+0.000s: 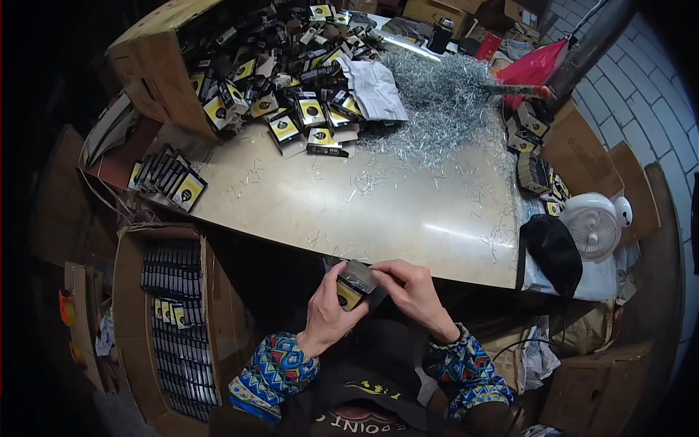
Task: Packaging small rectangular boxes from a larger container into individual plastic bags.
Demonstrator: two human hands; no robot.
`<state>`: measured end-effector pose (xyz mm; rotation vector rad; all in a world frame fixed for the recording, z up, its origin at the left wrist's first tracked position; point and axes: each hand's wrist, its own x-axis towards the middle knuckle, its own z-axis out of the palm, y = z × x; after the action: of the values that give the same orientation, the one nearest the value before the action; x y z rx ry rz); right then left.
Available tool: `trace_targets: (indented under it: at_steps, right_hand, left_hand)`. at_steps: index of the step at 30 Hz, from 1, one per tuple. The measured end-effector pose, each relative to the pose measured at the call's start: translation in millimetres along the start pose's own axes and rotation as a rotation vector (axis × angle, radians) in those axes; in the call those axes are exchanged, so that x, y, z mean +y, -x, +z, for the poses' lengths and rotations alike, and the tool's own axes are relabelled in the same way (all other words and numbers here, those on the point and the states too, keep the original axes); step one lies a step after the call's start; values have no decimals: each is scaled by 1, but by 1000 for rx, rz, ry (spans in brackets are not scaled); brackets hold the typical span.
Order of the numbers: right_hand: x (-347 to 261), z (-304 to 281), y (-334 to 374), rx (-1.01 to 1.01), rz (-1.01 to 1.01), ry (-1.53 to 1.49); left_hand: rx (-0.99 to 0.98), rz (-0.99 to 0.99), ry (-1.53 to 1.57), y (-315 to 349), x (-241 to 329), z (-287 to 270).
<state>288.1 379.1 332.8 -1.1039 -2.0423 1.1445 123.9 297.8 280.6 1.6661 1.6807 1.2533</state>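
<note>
- Yellow and black small box (pixel 348 296) with a grey upper part; held in the air, just off the table's (pixel 291 193) near edge, around mid-length of that edge.
- Left hand (pixel 325 309): curled round the box, thumb on the near side, fingers on the left side; firm hold by the look of it.
- Right hand (pixel 412 285): thumb and index brought together at the box's upper right, by the grey part; gap almost nil. Cannot tell if it pinches the grey part or only touches it.
- Key relation: box lies left of the right hand, inside the left; long axis seems to run away from the body, far end leaning right, toward the right fingertips. Left hand nearer, already round it; right meets only the far end.
- Table, far left corner: heap of similar boxes (pixel 309 113), a big carton (pixel 155 84) beside it.
- Table, far right: mound of thin silvery pieces (pixel 448 98), strays scattered toward the near edge; white paper (pixel 375 91) between heap and mound.
- Table, left edge: short row of boxes (pixel 188 191).
- Table, right corner: black cloth (pixel 553 251), white fan (pixel 591 226) just beside.
- Below the left edge: carton (pixel 131 313) with packed rows.
</note>
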Motion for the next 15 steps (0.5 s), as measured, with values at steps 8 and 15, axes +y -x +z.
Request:
trace_targets:
  at_steps: [8, 15]
  right_hand:
    - [5, 11, -5, -9, -470, 158]
    - [12, 18, 1, 108, -542, 262]
  left_hand:
    - [78, 78, 2, -8, -3, -1]
    - [81, -33, 101, -6, -3, 4]
